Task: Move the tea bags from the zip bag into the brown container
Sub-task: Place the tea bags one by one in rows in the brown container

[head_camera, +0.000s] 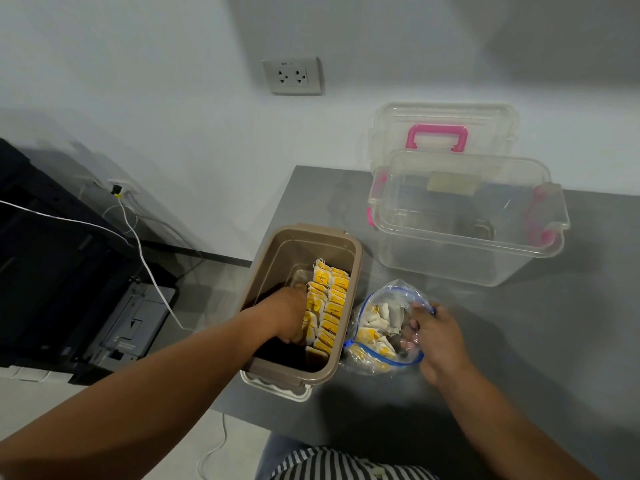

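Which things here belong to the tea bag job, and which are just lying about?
Job: brown container, tea bags, zip bag, left hand, right hand.
Lying about: clear box, lid, socket, dark machine, cable.

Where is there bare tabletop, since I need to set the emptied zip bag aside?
The grey table is bare right of the zip bag and right hand, in front of the clear box, and along the near edge. It is crowded between the brown container and the zip bag.
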Available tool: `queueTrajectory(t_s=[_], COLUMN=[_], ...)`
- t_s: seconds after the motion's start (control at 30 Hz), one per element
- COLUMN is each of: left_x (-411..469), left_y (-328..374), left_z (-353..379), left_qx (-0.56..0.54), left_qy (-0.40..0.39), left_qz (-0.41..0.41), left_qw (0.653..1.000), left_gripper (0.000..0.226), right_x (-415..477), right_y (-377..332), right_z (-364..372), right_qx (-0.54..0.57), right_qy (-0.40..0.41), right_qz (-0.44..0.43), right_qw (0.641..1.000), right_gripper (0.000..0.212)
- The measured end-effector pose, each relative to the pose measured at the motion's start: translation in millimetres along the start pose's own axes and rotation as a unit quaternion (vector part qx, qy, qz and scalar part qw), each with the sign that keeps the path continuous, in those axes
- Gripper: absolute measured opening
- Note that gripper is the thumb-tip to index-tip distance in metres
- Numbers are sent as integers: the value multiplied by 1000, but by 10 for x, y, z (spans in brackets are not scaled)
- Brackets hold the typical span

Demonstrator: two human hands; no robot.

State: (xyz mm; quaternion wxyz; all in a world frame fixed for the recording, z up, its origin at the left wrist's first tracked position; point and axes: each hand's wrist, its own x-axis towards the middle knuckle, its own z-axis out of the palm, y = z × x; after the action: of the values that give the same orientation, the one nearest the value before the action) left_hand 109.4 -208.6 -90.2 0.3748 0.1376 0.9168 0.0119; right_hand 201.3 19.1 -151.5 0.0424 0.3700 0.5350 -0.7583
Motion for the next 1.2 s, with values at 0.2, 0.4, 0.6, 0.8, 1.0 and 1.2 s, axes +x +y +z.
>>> queueTrajectory(t_s=[0.2, 0.4, 0.6, 0.8, 1.0, 1.2], left_x=[-145, -472, -772, -595, -282, -245], left_y=[-27, 17, 573, 1140, 1397, 1545], left_z=[-177, -419, -439, -180, 47, 57], left_qx=[-88, -56, -133, 38, 137, 150], left_qy=[-12, 146, 283, 234, 107, 72], left_qz=[-23, 42, 187, 307, 258, 226], left_qw=[996, 987, 931, 922, 951, 960], left_gripper=[59, 50, 18, 17, 21, 16], right_x=[-28, -72, -147, -303, -333, -435], right_y=[-11, 23, 76, 95, 114, 108], right_z=[12, -86, -145, -226, -386, -523], right_qx=[-28, -63, -9, -10, -30, -74], right_qy=[26, 13, 13, -9, 8, 36], right_qz=[-7, -35, -22, -62, -107, -147], right_qw=[999, 997, 1000, 998, 994, 986], right_gripper=[13, 17, 44, 44, 51, 47])
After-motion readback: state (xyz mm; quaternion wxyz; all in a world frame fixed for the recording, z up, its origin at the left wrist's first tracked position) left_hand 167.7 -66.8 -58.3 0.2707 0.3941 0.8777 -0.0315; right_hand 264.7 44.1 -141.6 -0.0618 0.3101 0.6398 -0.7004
